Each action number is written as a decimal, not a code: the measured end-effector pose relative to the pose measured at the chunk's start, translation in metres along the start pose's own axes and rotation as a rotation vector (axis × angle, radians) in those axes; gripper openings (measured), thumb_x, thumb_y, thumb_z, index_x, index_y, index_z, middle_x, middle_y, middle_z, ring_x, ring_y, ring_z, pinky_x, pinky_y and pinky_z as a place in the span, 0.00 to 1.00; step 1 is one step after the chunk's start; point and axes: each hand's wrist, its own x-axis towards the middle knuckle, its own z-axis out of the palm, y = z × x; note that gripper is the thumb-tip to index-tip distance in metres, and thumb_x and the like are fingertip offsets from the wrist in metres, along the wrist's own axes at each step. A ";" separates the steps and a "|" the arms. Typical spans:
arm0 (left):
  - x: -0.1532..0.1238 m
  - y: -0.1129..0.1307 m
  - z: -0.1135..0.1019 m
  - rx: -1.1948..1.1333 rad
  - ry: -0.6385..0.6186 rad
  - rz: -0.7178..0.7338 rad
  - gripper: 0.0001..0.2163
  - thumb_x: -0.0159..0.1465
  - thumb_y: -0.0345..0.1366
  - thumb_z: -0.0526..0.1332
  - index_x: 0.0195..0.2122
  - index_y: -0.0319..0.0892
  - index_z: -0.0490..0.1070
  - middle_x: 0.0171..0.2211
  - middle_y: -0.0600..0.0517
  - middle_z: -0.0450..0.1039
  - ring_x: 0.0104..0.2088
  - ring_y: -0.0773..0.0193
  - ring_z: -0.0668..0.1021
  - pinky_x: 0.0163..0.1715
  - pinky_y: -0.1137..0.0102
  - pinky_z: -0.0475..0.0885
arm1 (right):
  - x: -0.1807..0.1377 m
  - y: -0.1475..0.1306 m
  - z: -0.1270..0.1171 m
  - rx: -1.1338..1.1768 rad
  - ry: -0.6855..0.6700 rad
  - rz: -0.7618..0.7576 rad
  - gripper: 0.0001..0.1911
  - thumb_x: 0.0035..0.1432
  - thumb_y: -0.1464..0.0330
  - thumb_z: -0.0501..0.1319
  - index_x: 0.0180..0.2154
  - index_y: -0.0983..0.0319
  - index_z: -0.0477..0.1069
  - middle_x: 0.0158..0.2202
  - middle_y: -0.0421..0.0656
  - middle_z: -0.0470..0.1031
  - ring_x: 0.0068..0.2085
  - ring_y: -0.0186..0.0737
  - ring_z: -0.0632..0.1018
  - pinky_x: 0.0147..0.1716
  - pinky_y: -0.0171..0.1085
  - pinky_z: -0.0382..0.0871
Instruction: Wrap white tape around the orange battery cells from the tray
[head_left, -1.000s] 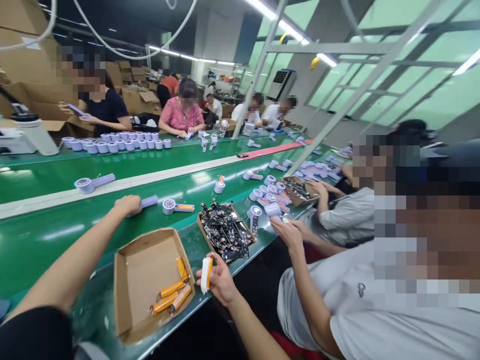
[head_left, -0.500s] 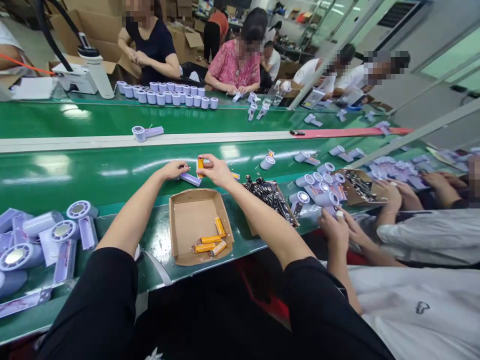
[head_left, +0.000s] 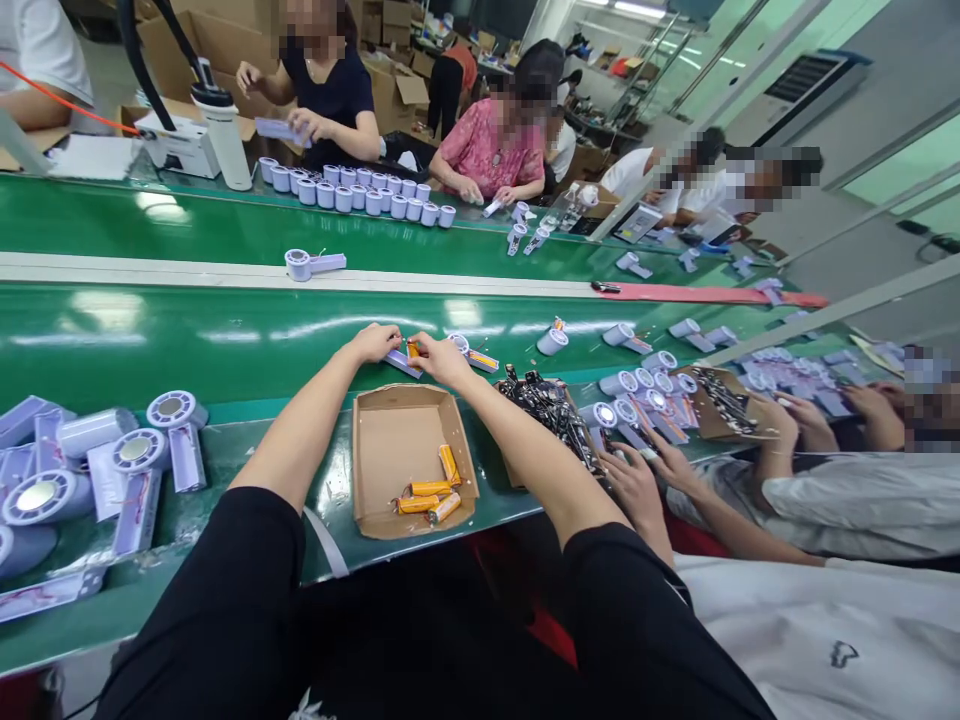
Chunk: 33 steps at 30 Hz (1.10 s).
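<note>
On the green belt, my left hand [head_left: 376,343] pinches the near-left end of a lilac handheld fan housing [head_left: 405,364]. The hand hides part of that end. My right hand [head_left: 442,360] grips an orange cylindrical battery [head_left: 412,350], held against the housing's open handle. Just right of this hand lies another lilac fan [head_left: 458,343], with an orange battery [head_left: 482,361] in its handle. Nearer to me a cardboard tray [head_left: 363,440] contains several orange batteries [head_left: 430,489] with thin wires.
Several lilac fan housings [head_left: 139,450] are heaped at left. Black wired parts [head_left: 551,425] fill a box at right, beside more fans [head_left: 619,383] and a co-worker's hands [head_left: 637,485]. One fan [head_left: 298,264] rests on the white divider [head_left: 150,270]. Other people sit across the belt.
The battery in my right hand has gone from upright above the housing to low against its handle. Across the belt, a person now lifts a lilac part. The whole view has shifted slightly.
</note>
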 end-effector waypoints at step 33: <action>-0.434 0.044 0.016 0.343 0.283 -0.110 0.13 0.77 0.45 0.58 0.45 0.47 0.82 0.61 0.42 0.80 0.60 0.46 0.80 0.62 0.50 0.78 | -0.280 -0.086 0.035 0.872 -0.009 -0.008 0.12 0.65 0.58 0.73 0.48 0.53 0.88 0.39 0.44 0.90 0.33 0.42 0.87 0.36 0.40 0.83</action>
